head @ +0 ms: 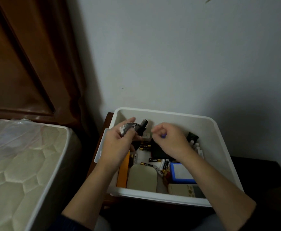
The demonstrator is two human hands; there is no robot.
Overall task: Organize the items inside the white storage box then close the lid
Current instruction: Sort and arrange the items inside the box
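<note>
White storage box (219,130) open, sits on dark surface (253,165) against wall; far rim near wall, left rim close beside mattress (27,164). Inside: loose batteries (146,145), orange box (123,174), beige case (142,178), blue-framed pad (181,172). Left hand (118,144) grips small grey-white item (127,128); right hand (171,139) curled, pinching small blue object (163,135). Lid (101,147) stands at box's left side.

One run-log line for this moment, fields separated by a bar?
left hand holds grey-white item | right hand pinches small blue item | white storage box open | batteries loose
</note>
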